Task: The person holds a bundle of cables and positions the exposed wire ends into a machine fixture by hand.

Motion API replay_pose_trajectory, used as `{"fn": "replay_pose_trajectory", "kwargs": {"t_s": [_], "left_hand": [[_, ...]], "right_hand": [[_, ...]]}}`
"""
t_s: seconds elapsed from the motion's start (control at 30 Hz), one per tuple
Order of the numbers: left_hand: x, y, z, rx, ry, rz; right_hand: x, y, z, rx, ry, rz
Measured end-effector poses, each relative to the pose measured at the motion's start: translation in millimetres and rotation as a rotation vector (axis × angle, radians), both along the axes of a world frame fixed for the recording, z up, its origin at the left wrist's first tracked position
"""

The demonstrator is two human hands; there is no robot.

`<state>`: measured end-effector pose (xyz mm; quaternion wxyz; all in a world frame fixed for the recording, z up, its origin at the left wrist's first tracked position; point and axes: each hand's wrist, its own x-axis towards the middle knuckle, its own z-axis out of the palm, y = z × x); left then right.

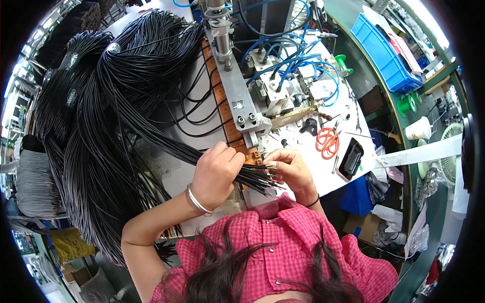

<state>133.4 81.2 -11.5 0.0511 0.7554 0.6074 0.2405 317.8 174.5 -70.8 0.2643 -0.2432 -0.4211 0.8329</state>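
Observation:
My left hand (216, 175) is closed around a bundle of thin black cables (169, 143) that comes in from the pile at the left. Past the fist, the cut ends (256, 181) fan out, with small white and green tips showing. At those tips my right hand (293, 174) pinches a cable end between thumb and fingers; the fingers hide part of it. Just beyond both hands lies the front end of an orange-brown slotted rail (232, 132), beside a metal machine arm (236, 96).
A large heap of black cables (151, 55) covers the left of the white table. Blue air tubes (298, 63) loop over the machine. To the right lie a coil of red tubing (327, 143), a black tray (351, 159) and a green spool (343, 64). A blue crate (381, 55) stands farther off.

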Motion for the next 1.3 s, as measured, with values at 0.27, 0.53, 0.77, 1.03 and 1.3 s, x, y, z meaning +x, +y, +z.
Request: {"fn": "replay_pose_trajectory", "kwargs": {"t_s": [0.27,0.53,0.77,1.03,1.3], "left_hand": [[1.2,1.5,-0.7,0.015,0.020,-0.067],[1.6,2.8,2.7,0.064,0.031,0.011],[-0.3,-1.3,-8.8,0.011,0.150,-0.027],[-0.1,-4.2,-3.6,0.001,0.148,-0.009],[1.8,-4.1,-7.3,0.009,0.199,0.001]], "right_hand": [[-0.8,1.4,-10.7,0.164,-0.157,-0.132],[-7.0,5.6,-20.0,0.190,-0.264,-0.127],[-4.9,13.4,-19.7,0.183,-0.324,0.085],[-8.4,11.2,-13.8,0.210,-0.329,0.039],[-6.0,5.8,-20.2,0.372,-0.397,-0.035]]}}
